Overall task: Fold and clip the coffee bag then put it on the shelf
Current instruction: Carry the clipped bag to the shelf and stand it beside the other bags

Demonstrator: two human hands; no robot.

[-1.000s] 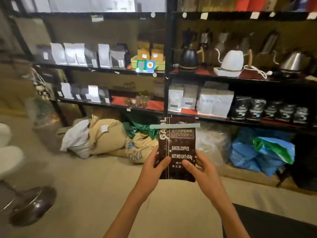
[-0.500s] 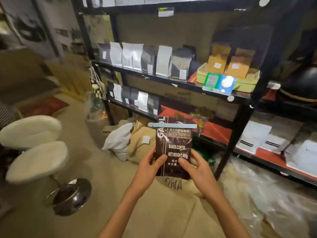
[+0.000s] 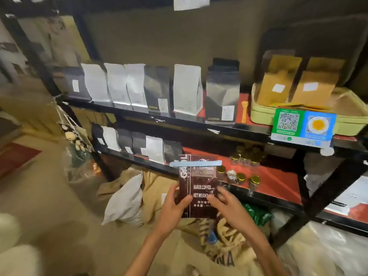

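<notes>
Black shelf unit fills the view, its lower red-lined tier ahead and right of the hands, bare between pouches and small jars. Coffee bag held upright, long axis vertical, in front of that tier. Left hand and right hand each closed on a lower edge; right sits nearer the open spot. Pale blue clip spans the folded top. Bag's bottom hidden behind fingers; print blurred.
</notes>
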